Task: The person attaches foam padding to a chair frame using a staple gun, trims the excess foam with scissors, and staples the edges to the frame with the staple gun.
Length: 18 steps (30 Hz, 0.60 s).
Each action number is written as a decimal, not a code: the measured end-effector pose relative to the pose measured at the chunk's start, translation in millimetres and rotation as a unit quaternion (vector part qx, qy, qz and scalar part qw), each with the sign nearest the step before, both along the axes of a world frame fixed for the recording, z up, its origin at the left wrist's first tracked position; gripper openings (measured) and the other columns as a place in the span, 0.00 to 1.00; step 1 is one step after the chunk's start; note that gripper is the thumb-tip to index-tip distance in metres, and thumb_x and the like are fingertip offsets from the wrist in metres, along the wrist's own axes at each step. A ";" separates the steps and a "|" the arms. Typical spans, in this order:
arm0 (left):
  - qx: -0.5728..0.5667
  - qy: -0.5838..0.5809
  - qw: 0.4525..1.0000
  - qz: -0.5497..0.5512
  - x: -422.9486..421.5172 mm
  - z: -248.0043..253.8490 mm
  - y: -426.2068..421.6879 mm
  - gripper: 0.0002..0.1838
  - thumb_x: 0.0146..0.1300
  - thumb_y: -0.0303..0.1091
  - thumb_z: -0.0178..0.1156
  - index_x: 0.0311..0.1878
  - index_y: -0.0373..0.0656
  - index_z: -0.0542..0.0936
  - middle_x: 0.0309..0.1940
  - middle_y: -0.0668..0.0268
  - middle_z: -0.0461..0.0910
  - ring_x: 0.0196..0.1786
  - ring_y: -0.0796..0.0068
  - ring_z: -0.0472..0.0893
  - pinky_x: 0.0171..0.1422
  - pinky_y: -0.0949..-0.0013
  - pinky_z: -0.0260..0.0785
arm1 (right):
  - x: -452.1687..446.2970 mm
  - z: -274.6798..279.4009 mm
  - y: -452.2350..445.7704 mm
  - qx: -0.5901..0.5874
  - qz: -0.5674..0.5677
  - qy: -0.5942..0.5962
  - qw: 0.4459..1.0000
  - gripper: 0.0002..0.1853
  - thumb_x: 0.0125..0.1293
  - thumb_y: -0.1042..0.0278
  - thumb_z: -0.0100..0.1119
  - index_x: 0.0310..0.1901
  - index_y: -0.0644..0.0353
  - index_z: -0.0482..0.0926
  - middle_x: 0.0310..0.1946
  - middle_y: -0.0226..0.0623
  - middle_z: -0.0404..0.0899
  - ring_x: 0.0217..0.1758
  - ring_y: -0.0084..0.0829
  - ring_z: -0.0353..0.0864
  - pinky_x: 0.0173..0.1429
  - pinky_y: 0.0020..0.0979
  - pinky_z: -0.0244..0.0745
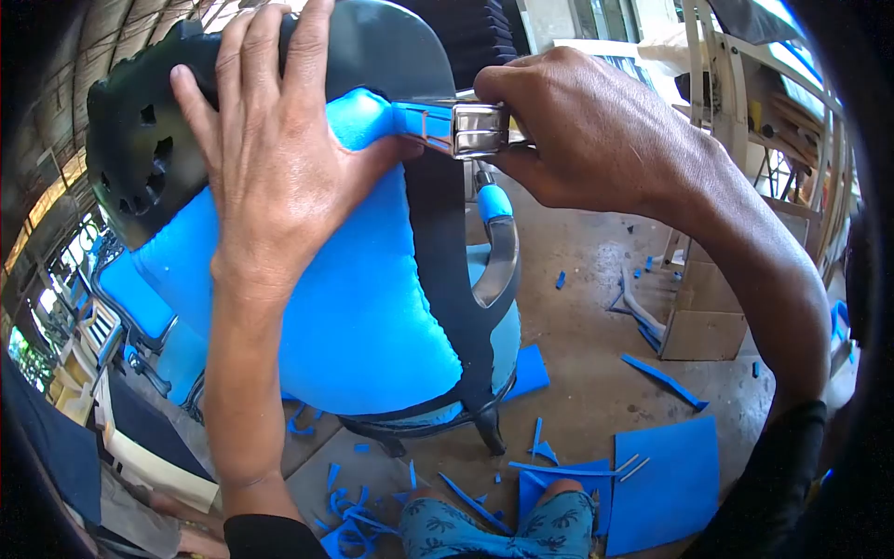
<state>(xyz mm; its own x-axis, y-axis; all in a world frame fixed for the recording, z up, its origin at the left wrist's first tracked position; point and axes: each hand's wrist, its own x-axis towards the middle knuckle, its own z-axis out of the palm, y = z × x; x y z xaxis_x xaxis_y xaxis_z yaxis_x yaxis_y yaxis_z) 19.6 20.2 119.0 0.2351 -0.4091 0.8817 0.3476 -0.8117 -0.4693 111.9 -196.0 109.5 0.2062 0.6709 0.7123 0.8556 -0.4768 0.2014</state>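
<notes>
My left hand (279, 177) lies with spread fingers on the dark backrest (382, 47) of a chair, its thumb reaching right over blue padding. Glossy blue foam (345, 326) covers the part of the chair below it. At the upper middle, my right hand (559, 126) is wrapped round a metal tool (479, 129), which looks like a stapler. The tool's front touches or nearly touches a blue strip (424, 123) beside my left thumb. A curved dark armrest (498, 261) with a blue piece at its top stands right of the foam.
Blue scraps (354, 512) and a flat blue sheet (666, 480) lie on the floor (577, 373). A cardboard box (705, 312) stands at the right, near a wooden frame (736, 102). Another blue-padded chair (135, 293) is at the left. Part of a person (140, 512) shows at the lower left.
</notes>
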 end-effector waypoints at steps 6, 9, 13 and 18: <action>0.025 -0.095 0.995 0.010 11.1 -4.5 -12.9 0.48 0.48 0.49 0.78 0.72 0.40 0.71 0.70 0.51 0.69 0.78 0.49 0.63 0.85 0.31 0.37 | -2.9 2.8 3.5 -0.005 -0.009 -0.031 0.999 0.11 0.59 0.73 0.71 0.43 0.68 0.86 0.32 0.54 0.87 0.32 0.47 0.90 0.40 0.42 0.86; -0.042 -0.009 0.996 0.077 -4.5 -3.3 -25.0 0.60 0.43 0.53 0.80 0.77 0.34 0.64 0.70 0.46 0.67 0.79 0.47 0.61 0.86 0.35 0.34 | -6.3 6.0 4.5 -0.007 -0.019 -0.011 1.000 0.10 0.59 0.73 0.70 0.41 0.68 0.85 0.31 0.52 0.87 0.32 0.47 0.90 0.40 0.43 0.85; -0.035 -0.022 0.996 0.079 -0.5 -3.5 -21.0 0.56 0.44 0.52 0.79 0.74 0.35 0.67 0.69 0.47 0.68 0.78 0.47 0.62 0.85 0.35 0.37 | -6.2 8.1 6.1 -0.031 -0.039 -0.024 0.998 0.09 0.60 0.72 0.69 0.41 0.66 0.85 0.30 0.50 0.86 0.32 0.47 0.89 0.40 0.45 0.83; 0.042 -0.026 0.997 -0.061 4.8 -0.6 -1.1 0.55 0.43 0.53 0.80 0.73 0.35 0.69 0.68 0.48 0.70 0.77 0.48 0.64 0.85 0.36 0.39 | -0.5 3.6 8.3 0.006 -0.018 -0.117 0.993 0.09 0.57 0.70 0.72 0.38 0.63 0.84 0.29 0.48 0.85 0.32 0.47 0.88 0.40 0.45 0.83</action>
